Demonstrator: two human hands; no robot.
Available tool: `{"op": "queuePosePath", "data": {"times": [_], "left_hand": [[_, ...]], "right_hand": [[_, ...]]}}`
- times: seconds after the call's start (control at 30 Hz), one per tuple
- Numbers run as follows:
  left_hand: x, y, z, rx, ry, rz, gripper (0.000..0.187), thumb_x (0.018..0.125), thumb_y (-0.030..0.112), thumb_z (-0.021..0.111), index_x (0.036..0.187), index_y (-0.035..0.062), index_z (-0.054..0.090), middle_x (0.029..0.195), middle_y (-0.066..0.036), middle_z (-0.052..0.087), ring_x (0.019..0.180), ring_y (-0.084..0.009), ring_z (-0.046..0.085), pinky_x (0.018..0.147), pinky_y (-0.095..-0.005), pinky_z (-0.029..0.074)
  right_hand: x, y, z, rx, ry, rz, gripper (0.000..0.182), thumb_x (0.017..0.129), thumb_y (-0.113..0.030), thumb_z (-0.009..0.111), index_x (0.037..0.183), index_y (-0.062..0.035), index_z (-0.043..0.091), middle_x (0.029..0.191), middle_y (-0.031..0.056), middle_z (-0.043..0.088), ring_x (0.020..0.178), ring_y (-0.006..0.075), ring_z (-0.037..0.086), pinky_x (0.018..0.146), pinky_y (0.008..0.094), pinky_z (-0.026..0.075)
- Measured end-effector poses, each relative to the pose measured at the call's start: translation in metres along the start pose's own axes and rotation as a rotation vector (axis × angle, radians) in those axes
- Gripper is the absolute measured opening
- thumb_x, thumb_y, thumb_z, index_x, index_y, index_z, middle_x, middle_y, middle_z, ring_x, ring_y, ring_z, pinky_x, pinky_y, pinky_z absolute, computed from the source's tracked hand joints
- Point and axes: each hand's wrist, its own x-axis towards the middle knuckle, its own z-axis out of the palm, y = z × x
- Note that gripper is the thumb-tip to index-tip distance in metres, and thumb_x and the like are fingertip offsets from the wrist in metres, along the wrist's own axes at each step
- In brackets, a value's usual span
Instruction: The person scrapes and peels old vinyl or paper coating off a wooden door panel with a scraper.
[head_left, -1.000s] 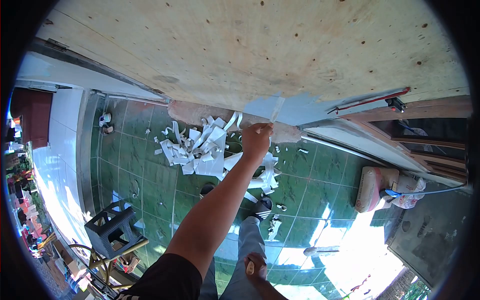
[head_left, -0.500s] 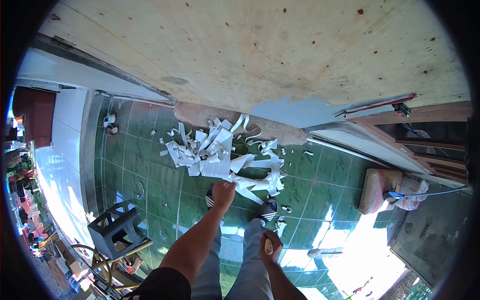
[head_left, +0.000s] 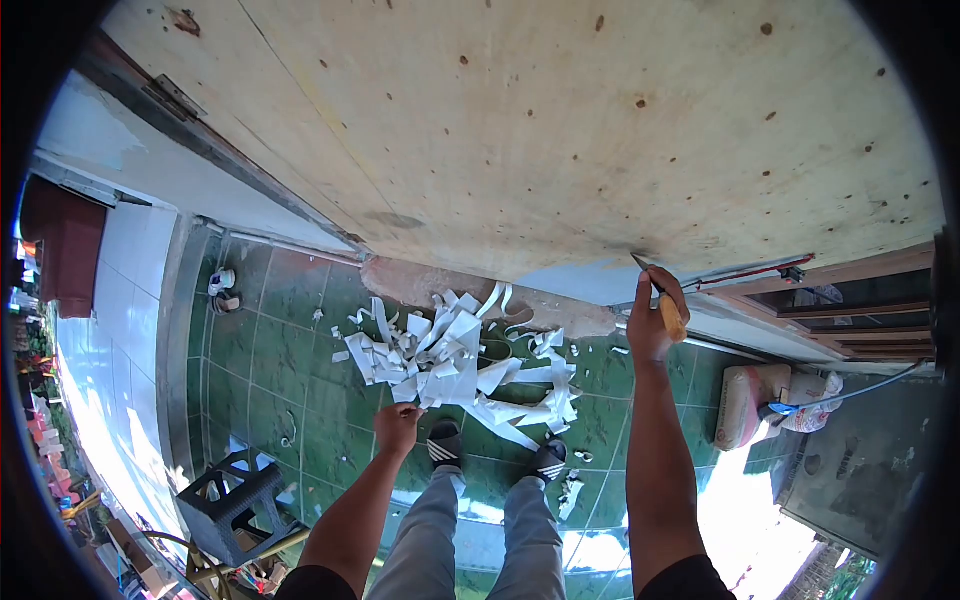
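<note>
My right hand [head_left: 657,312] is closed around the wooden handle of a scraper-like tool [head_left: 672,318]; its dark tip meets the lower part of the large wooden panel [head_left: 520,140], where a pale blue-grey area [head_left: 580,280] shows. Lower and to the left, my left hand [head_left: 398,425] has its fingers pinched together beside the pile of white peeled strips [head_left: 450,355]. Whatever is between those fingers is too small to name. The strips lie tangled on the green tiles [head_left: 335,400], in front of my sandalled feet.
A dark plastic stool [head_left: 235,510] stands at the lower left. Sacks [head_left: 745,405] lean by the wall on the right, near a blue hose [head_left: 850,398] and a grey slab [head_left: 850,470]. Shoes [head_left: 225,290] lie at the left, and a window frame [head_left: 850,310] is at the right.
My right hand has risen from beside my leg to the panel with the tool. My left hand has moved left and down, off the strips. The view has shifted slightly.
</note>
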Motion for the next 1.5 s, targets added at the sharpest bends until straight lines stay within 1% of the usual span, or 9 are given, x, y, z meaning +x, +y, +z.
{"op": "queuePosePath", "data": {"times": [0.23,0.4,0.5,0.67,0.87,1.03,1.17,1.3,1.5], "left_hand": [[0.034,-0.052,-0.023,0.028,0.092,0.192,0.015,0.090,0.012,0.071,0.101,0.0046,0.078,0.089,-0.016,0.076,0.080,-0.0329,0.075,0.078,-0.0418,0.058],[0.049,-0.079,-0.021,0.156,0.145,0.279,0.018,0.087,0.007,0.070,0.103,0.0028,0.075,0.139,-0.021,0.059,0.130,-0.0420,0.053,0.106,-0.0494,0.045],[0.045,-0.041,-0.039,0.125,0.164,0.142,0.018,0.083,0.004,0.072,0.101,0.0029,0.075,0.135,-0.019,0.061,0.125,-0.0400,0.055,0.104,-0.0473,0.045],[0.057,-0.041,-0.007,-0.080,0.268,0.138,0.013,0.080,0.010,0.082,0.090,0.0021,0.078,0.082,-0.014,0.077,0.073,-0.0278,0.076,0.068,-0.0379,0.057],[0.042,-0.011,0.006,0.076,0.222,0.157,0.016,0.085,0.007,0.075,0.100,0.0030,0.078,0.092,-0.014,0.078,0.087,-0.0318,0.077,0.080,-0.0392,0.059],[0.044,-0.015,0.003,0.528,0.485,0.576,0.025,0.087,0.009,0.071,0.112,0.0066,0.074,0.100,-0.012,0.078,0.101,-0.0341,0.073,0.092,-0.0451,0.055],[0.026,0.022,-0.033,0.162,0.266,0.150,0.019,0.086,0.010,0.070,0.105,0.0074,0.074,0.097,-0.012,0.077,0.098,-0.0337,0.073,0.089,-0.0464,0.054],[0.033,0.022,-0.054,0.194,0.322,0.033,0.023,0.081,0.011,0.075,0.104,0.0077,0.074,0.092,-0.013,0.077,0.091,-0.0338,0.074,0.082,-0.0464,0.056],[0.007,0.056,-0.054,0.326,0.352,-0.041,0.040,0.080,0.010,0.074,0.120,0.0100,0.072,0.122,-0.014,0.065,0.116,-0.0355,0.063,0.100,-0.0480,0.049]], "right_hand": [[0.006,-0.007,-0.002,0.084,-0.019,0.017,0.008,0.089,0.004,0.073,0.095,0.0017,0.069,0.102,0.0148,0.075,0.094,0.0256,0.073,0.087,0.0363,0.059],[0.011,0.014,-0.010,0.067,0.030,0.079,0.009,0.088,0.005,0.072,0.095,0.0018,0.068,0.101,0.0134,0.074,0.095,0.0223,0.070,0.088,0.0328,0.057],[0.020,0.022,-0.029,0.136,0.077,0.098,0.010,0.088,0.005,0.073,0.096,0.0010,0.068,0.100,0.0127,0.073,0.094,0.0220,0.070,0.088,0.0327,0.056],[0.013,0.046,-0.041,0.064,0.003,-0.021,0.011,0.089,0.005,0.073,0.096,0.0000,0.066,0.100,0.0128,0.072,0.093,0.0225,0.070,0.085,0.0331,0.057],[0.024,0.036,-0.046,0.235,0.090,0.028,0.008,0.094,0.003,0.069,0.100,0.0007,0.064,0.108,0.0130,0.070,0.101,0.0215,0.068,0.092,0.0336,0.055],[0.058,0.004,-0.077,0.365,0.157,0.066,0.011,0.094,0.004,0.070,0.103,0.0004,0.064,0.109,0.0134,0.071,0.101,0.0225,0.069,0.091,0.0338,0.056],[0.109,-0.037,-0.133,0.368,0.228,-0.093,0.010,0.101,0.001,0.061,0.110,0.0005,0.058,0.117,0.0160,0.068,0.109,0.0229,0.065,0.099,0.0367,0.053],[0.158,-0.046,-0.179,0.387,0.271,-0.117,0.014,0.101,-0.005,0.065,0.113,0.0008,0.059,0.116,0.0150,0.067,0.110,0.0223,0.064,0.098,0.0362,0.052],[0.159,-0.043,-0.200,0.448,0.176,-0.088,0.014,0.099,-0.002,0.067,0.110,0.0001,0.059,0.114,0.0137,0.068,0.108,0.0209,0.064,0.098,0.0347,0.052]]}}
